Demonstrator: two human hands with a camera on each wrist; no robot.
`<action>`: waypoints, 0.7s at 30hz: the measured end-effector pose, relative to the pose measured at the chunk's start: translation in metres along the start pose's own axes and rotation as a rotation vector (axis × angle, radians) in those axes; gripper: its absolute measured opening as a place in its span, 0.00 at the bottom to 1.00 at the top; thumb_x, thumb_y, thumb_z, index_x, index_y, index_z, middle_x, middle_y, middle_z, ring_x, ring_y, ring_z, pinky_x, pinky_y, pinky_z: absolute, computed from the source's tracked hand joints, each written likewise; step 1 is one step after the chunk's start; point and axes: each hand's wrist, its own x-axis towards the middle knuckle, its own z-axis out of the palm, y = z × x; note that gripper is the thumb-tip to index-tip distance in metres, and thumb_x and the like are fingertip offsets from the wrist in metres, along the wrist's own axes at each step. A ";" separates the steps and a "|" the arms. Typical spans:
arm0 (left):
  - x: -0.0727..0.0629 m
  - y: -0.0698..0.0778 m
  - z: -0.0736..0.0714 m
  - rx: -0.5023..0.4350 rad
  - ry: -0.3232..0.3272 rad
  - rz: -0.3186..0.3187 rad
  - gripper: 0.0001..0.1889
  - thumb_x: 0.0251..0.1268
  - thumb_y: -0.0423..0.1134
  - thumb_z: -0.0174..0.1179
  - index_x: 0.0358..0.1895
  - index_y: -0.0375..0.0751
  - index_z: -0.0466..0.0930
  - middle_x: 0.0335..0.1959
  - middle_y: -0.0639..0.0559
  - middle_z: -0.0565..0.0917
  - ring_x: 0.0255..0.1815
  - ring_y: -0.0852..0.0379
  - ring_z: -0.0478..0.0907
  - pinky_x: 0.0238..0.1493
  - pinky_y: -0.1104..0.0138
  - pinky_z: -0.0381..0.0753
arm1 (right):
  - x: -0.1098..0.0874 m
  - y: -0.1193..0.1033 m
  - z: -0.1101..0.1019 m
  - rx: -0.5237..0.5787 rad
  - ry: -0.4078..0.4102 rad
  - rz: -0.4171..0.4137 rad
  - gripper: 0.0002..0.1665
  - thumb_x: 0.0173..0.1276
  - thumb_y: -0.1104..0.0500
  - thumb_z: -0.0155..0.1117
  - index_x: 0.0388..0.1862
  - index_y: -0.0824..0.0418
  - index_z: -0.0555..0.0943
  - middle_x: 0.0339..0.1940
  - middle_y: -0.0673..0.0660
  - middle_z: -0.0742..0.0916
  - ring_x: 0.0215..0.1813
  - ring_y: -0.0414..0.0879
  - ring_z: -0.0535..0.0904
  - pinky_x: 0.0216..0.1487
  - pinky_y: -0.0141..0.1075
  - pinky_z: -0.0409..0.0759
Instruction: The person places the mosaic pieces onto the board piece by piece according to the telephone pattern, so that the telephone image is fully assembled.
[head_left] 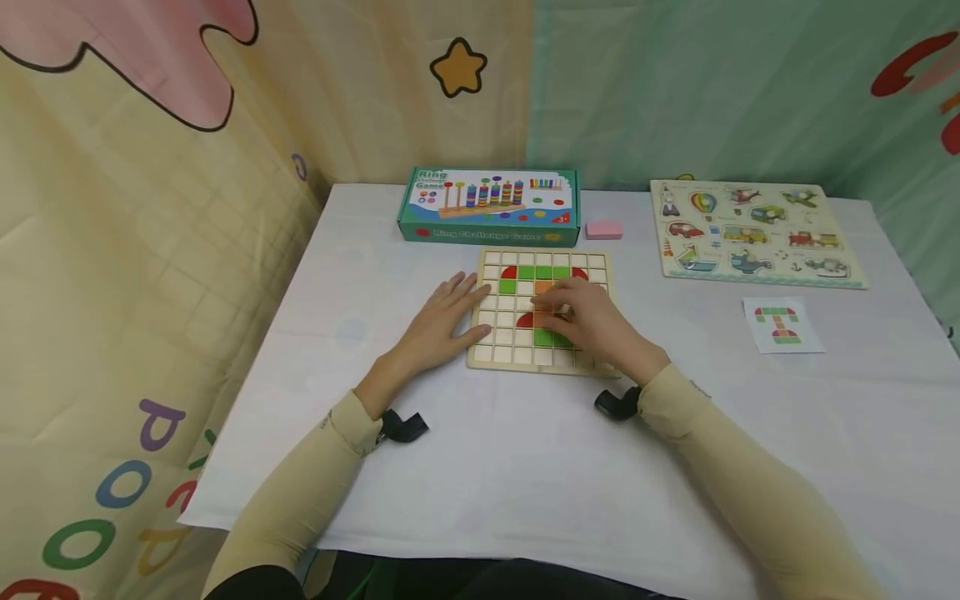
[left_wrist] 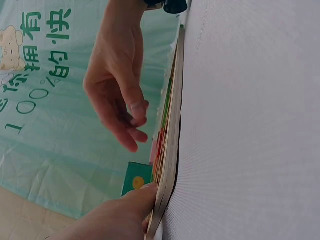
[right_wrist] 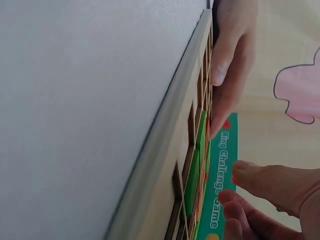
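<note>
A wooden grid board (head_left: pixel 510 365) lies flat on the white table, with green tiles (head_left: pixel 535 272), rounded red pieces (head_left: pixel 509 272) and an orange tile (head_left: pixel 542 287) set in some cells. My left hand (head_left: pixel 442 325) rests at the board's left edge, fingers fairly straight and thumb on the rim. Over the board's right half hovers my right hand (head_left: pixel 596 321), hiding several cells. Its fingers are loosely bent. In the left wrist view, the right hand (left_wrist: pixel 117 80) is above the board with nothing visible in it; in the right wrist view its thumb (right_wrist: pixel 265 177) stands apart from the fingers.
A green Ring Challenge Game box (head_left: pixel 487 235) stands behind the board, with a pink block (head_left: pixel 603 230) beside it. At the back right lies a vehicle picture puzzle (head_left: pixel 720 212). Nearer is a white card (head_left: pixel 784 342) printed with a red and green pattern.
</note>
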 end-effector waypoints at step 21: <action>0.000 0.001 0.000 0.005 -0.003 -0.009 0.39 0.78 0.60 0.57 0.85 0.49 0.59 0.88 0.48 0.52 0.90 0.47 0.40 0.89 0.51 0.40 | -0.108 0.050 -0.055 0.018 -0.016 0.191 0.25 0.61 0.56 0.84 0.57 0.58 0.87 0.52 0.53 0.91 0.50 0.47 0.82 0.54 0.44 0.84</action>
